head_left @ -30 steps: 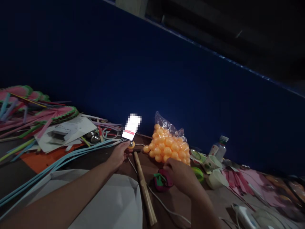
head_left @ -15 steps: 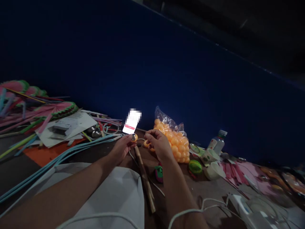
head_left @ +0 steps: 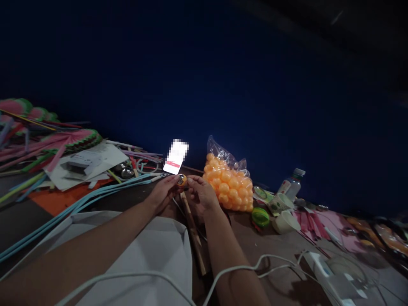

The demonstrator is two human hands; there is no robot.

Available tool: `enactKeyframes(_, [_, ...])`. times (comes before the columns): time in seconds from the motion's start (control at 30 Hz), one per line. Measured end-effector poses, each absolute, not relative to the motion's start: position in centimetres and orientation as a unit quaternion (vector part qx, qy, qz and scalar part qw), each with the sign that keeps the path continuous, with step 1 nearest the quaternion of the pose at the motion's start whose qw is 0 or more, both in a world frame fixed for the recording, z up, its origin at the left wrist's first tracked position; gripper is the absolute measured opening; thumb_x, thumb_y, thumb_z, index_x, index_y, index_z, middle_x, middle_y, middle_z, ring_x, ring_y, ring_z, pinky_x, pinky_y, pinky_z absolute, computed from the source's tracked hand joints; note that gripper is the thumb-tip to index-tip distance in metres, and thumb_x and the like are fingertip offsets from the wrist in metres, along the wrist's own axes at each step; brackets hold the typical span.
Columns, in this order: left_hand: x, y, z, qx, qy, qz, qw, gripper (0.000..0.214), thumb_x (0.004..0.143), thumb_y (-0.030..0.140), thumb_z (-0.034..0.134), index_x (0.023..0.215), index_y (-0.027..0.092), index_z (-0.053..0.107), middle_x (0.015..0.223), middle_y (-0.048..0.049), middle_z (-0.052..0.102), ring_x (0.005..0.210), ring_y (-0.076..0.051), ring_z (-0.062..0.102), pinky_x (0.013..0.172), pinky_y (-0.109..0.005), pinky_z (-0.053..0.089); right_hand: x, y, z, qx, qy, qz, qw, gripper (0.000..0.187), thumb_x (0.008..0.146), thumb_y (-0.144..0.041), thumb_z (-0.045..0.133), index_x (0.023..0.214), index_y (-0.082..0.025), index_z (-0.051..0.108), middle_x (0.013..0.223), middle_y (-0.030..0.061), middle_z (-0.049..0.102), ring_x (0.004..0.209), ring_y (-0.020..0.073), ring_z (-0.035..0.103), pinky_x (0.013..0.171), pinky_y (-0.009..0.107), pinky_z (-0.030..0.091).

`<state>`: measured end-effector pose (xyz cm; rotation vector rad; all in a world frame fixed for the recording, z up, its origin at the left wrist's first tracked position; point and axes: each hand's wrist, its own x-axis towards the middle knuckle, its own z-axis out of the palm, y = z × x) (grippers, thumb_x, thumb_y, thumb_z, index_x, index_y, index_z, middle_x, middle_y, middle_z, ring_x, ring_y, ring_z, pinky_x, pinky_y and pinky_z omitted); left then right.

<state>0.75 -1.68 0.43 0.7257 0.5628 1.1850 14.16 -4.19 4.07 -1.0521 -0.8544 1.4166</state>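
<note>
My left hand (head_left: 164,194) and my right hand (head_left: 200,194) meet over the dark table, both pinching a small orange ball (head_left: 182,180) with a dark mark on it. A lit phone (head_left: 175,156) leans just behind the ball. To the right lies a clear bag of orange balls (head_left: 228,185). A wooden stick (head_left: 194,236) lies on the table under my hands, partly hidden by my right wrist. The pink and green item seen earlier is out of sight behind my right arm.
Blue tubes (head_left: 83,204), white paper sheets (head_left: 87,163) and pink-green paper fans (head_left: 76,142) crowd the left. A green lid (head_left: 260,216), white cups (head_left: 283,221) and a bottle (head_left: 291,186) stand right. A white cable (head_left: 242,268) crosses the front. A blue wall (head_left: 255,106) backs the table.
My right hand left the pink and green item near the bag, rose to the left and joined my left hand at the small orange ball. The view shifted slightly.
</note>
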Motion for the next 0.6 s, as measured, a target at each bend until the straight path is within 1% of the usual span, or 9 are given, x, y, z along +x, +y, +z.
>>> enactKeyframes(0.13, [0.73,-1.86,0.56,0.327,0.259,0.539,0.731,0.019,0.076,0.027,0.068,0.089,0.012,0.069,0.082,-0.0064,0.068,0.072,-0.013,0.060,0.066,-0.023,0.050,13.93,-4.09,3.61,-0.423,-0.343,0.627,0.557,0.034,0.056,-0.030,0.082,0.083,-0.017,0.066,0.065,-0.0028,0.063,0.045,0.0029,0.045,0.036,0.011,0.032])
enactKeyframes(0.27, [0.73,-1.68,0.14,0.331,0.248,0.539,0.734,0.020,0.076,0.027,0.068,0.088,0.012,0.069,0.081,-0.0066,0.067,0.068,-0.013,0.059,0.065,-0.025,0.050,13.98,-4.01,3.41,-0.410,-0.329,0.642,0.557,0.033,0.056,-0.029,0.082,0.083,-0.017,0.065,0.065,-0.0033,0.061,0.044,0.0018,0.043,0.034,0.010,0.029])
enactKeyframes(0.37, [0.75,-1.55,-0.13,0.340,0.239,0.537,0.734,0.022,0.076,0.029,0.068,0.089,0.011,0.069,0.080,-0.0063,0.067,0.068,-0.013,0.059,0.066,-0.025,0.050,13.97,-3.94,3.31,-0.408,-0.325,0.645,0.558,0.033,0.057,-0.028,0.082,0.083,-0.017,0.065,0.066,-0.0026,0.062,0.044,0.0015,0.042,0.035,0.009,0.029])
enactKeyframes(0.6, [0.79,-1.72,0.10,0.342,0.241,0.539,0.731,0.025,0.074,0.030,0.071,0.088,0.011,0.069,0.080,-0.0056,0.067,0.067,-0.011,0.058,0.064,-0.022,0.048,13.91,-3.96,3.09,-0.404,-0.335,0.641,0.560,0.034,0.057,-0.029,0.082,0.083,-0.017,0.065,0.065,-0.0029,0.062,0.043,0.0013,0.041,0.035,0.010,0.028])
